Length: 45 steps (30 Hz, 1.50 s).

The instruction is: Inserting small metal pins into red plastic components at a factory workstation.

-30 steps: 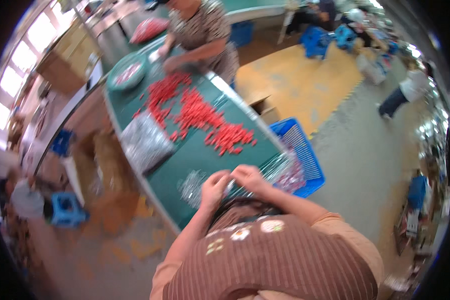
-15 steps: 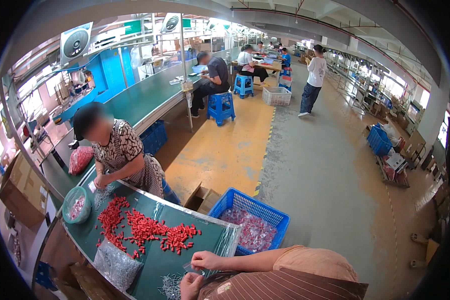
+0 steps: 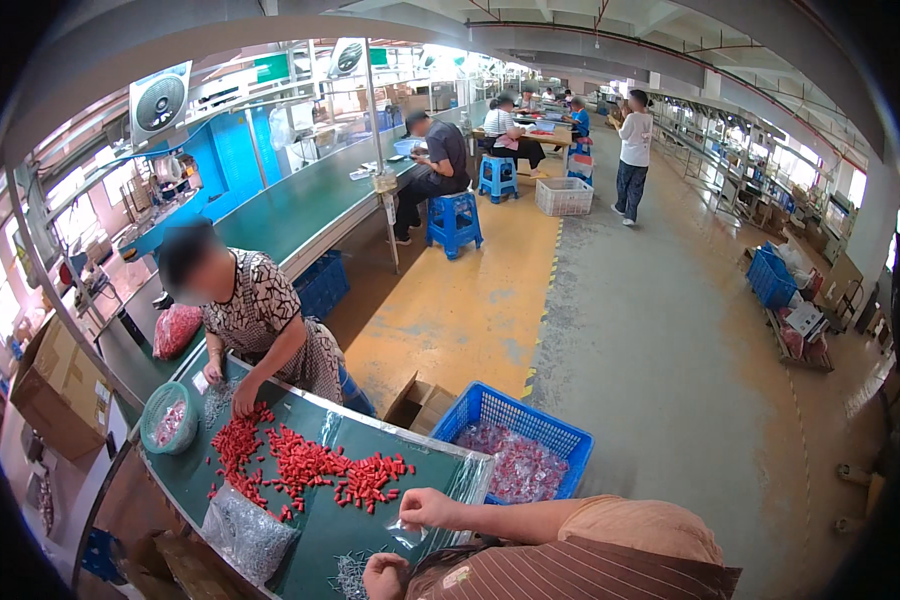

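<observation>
My right hand reaches in from the right over the green tabletop. Its fingers pinch a small clear plastic bag, which hangs below them. Lower in the picture, my left hand is curled beside a pile of grey screws. Whatever may be in its fingers is too small to make out. Several red plastic plugs lie spread across the table beyond my hands. Left of the screws rests a large clear bag full of small grey pieces.
Across the table a co-worker has one hand at the red plugs. A green basket of small packets sits at the far left corner. Beside the table stands a blue crate holding filled clear bags, next to an open cardboard box.
My two hands have moved apart slightly, with the bag staying in the right one. The co-worker's hand has reached down to the red plugs. The whole view has shifted a little.
</observation>
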Each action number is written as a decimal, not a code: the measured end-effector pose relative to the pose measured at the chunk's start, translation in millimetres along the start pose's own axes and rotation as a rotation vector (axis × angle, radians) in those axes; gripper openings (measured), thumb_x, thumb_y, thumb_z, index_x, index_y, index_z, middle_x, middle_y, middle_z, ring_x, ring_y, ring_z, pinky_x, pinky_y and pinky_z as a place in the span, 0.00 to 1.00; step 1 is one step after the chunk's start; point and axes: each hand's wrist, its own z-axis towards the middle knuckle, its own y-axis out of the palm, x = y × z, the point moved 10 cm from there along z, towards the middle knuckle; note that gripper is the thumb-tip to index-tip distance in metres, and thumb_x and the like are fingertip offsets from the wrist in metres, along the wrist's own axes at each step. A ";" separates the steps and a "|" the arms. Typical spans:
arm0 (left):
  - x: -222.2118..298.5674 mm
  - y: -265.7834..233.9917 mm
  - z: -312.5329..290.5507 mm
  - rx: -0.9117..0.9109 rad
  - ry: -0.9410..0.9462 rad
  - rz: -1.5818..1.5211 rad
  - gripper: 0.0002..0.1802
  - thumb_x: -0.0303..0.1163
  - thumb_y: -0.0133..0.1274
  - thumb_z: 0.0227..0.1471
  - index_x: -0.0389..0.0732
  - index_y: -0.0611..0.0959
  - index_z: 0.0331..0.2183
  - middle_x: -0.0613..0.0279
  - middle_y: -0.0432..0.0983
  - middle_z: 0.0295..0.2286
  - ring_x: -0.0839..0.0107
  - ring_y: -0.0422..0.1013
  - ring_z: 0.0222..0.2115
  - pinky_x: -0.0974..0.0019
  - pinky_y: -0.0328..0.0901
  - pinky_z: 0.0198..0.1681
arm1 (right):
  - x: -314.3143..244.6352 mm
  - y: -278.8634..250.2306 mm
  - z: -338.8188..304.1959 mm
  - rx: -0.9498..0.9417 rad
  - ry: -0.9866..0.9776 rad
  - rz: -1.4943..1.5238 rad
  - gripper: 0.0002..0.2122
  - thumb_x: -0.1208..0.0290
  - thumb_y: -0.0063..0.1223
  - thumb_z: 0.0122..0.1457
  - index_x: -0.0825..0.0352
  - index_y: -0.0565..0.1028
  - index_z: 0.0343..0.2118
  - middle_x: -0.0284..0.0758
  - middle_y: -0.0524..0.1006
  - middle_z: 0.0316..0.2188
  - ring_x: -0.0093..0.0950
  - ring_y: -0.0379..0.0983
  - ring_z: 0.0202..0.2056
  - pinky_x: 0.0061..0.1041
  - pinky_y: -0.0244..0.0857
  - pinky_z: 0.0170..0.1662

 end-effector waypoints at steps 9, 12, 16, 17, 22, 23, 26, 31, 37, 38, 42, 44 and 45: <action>61.0 19.5 -4.6 -0.046 0.363 0.774 0.13 0.29 0.44 0.52 0.38 0.74 0.41 0.62 0.71 0.31 0.71 0.68 0.27 0.69 0.63 0.25 | -24.0 47.9 -15.0 -0.298 -0.176 -0.449 0.06 0.72 0.51 0.51 0.69 0.72 0.29 0.33 0.74 0.22 0.22 0.69 0.25 0.22 0.63 0.29; 55.6 17.2 1.0 0.014 0.089 0.485 0.14 0.36 0.48 0.52 0.35 0.77 0.36 0.66 0.71 0.24 0.74 0.68 0.24 0.70 0.62 0.24 | -23.8 53.9 -16.3 -0.371 -0.121 -0.445 0.06 0.72 0.51 0.51 0.69 0.72 0.28 0.34 0.74 0.22 0.22 0.68 0.26 0.23 0.63 0.30; 33.3 8.8 1.6 0.079 -0.189 0.230 0.16 0.40 0.51 0.51 0.34 0.79 0.32 0.70 0.66 0.16 0.76 0.64 0.17 0.72 0.59 0.20 | -27.4 47.5 -14.1 -0.306 -0.195 -0.449 0.06 0.72 0.51 0.51 0.69 0.72 0.28 0.34 0.74 0.22 0.22 0.68 0.26 0.23 0.63 0.30; 27.3 4.8 4.1 0.079 -0.190 0.231 0.16 0.40 0.51 0.51 0.34 0.79 0.32 0.70 0.66 0.16 0.76 0.64 0.17 0.72 0.59 0.20 | -27.3 46.0 -13.5 -0.289 -0.190 -0.437 0.06 0.72 0.51 0.51 0.69 0.72 0.28 0.34 0.74 0.22 0.22 0.68 0.25 0.22 0.63 0.30; 36.5 4.5 6.8 0.080 -0.120 0.407 0.15 0.38 0.50 0.50 0.35 0.79 0.32 0.68 0.68 0.17 0.75 0.65 0.19 0.72 0.61 0.22 | -38.9 41.5 -18.2 -0.155 -0.296 -0.573 0.06 0.71 0.50 0.50 0.69 0.71 0.28 0.37 0.73 0.23 0.31 0.70 0.28 0.28 0.63 0.31; 30.0 -1.0 7.4 0.079 -0.121 0.408 0.15 0.38 0.50 0.50 0.35 0.79 0.32 0.68 0.68 0.17 0.75 0.65 0.19 0.72 0.61 0.22 | -52.7 35.7 -22.2 -0.013 -0.418 -0.704 0.06 0.71 0.50 0.50 0.68 0.70 0.28 0.38 0.72 0.24 0.35 0.70 0.29 0.31 0.63 0.31; 75.7 17.0 -3.6 0.044 0.528 0.893 0.15 0.38 0.48 0.51 0.35 0.79 0.32 0.64 0.73 0.22 0.73 0.67 0.23 0.70 0.63 0.27 | -78.0 40.0 -34.3 0.066 -0.570 -0.778 0.07 0.68 0.49 0.50 0.67 0.70 0.28 0.41 0.71 0.24 0.40 0.69 0.30 0.35 0.62 0.32; 49.4 2.1 8.0 0.113 0.299 0.951 0.15 0.38 0.51 0.50 0.32 0.78 0.31 0.57 0.76 0.28 0.71 0.70 0.27 0.69 0.63 0.32 | -48.0 50.4 -25.0 -0.089 -0.243 -0.725 0.10 0.65 0.48 0.50 0.68 0.70 0.28 0.42 0.72 0.26 0.40 0.70 0.31 0.35 0.63 0.33; 31.1 -10.0 7.9 0.264 0.067 0.521 0.15 0.37 0.55 0.48 0.33 0.79 0.30 0.58 0.76 0.26 0.72 0.70 0.27 0.69 0.64 0.32 | -17.5 49.1 -13.2 -0.135 -0.156 -0.639 0.10 0.66 0.47 0.49 0.68 0.72 0.28 0.42 0.74 0.27 0.40 0.71 0.32 0.35 0.63 0.34; 30.2 -9.4 7.9 0.259 0.049 0.554 0.14 0.36 0.56 0.47 0.33 0.79 0.30 0.59 0.76 0.26 0.73 0.70 0.27 0.70 0.64 0.32 | -15.1 49.6 -12.2 -0.142 -0.149 -0.609 0.10 0.66 0.47 0.49 0.68 0.72 0.27 0.42 0.74 0.27 0.39 0.71 0.31 0.34 0.63 0.34; 30.7 -0.5 5.7 0.220 0.040 0.349 0.11 0.33 0.56 0.47 0.34 0.78 0.28 0.61 0.75 0.25 0.75 0.69 0.27 0.71 0.64 0.32 | -13.9 47.2 -11.9 -0.129 -0.144 -0.581 0.09 0.67 0.49 0.47 0.69 0.72 0.25 0.41 0.75 0.24 0.37 0.71 0.29 0.33 0.63 0.32; 19.2 -0.3 6.3 0.193 -0.015 0.159 0.08 0.31 0.55 0.47 0.35 0.77 0.28 0.63 0.74 0.23 0.76 0.68 0.26 0.71 0.63 0.32 | -12.7 47.1 -12.5 -0.127 -0.140 -0.548 0.09 0.67 0.50 0.46 0.69 0.72 0.25 0.41 0.74 0.22 0.36 0.71 0.27 0.33 0.63 0.30; 18.6 -0.6 6.0 0.192 -0.016 0.158 0.08 0.31 0.55 0.47 0.35 0.77 0.28 0.63 0.74 0.23 0.76 0.68 0.26 0.71 0.63 0.32 | -11.7 47.2 -12.9 -0.126 -0.140 -0.548 0.09 0.67 0.50 0.46 0.69 0.72 0.25 0.41 0.74 0.22 0.36 0.71 0.27 0.33 0.63 0.30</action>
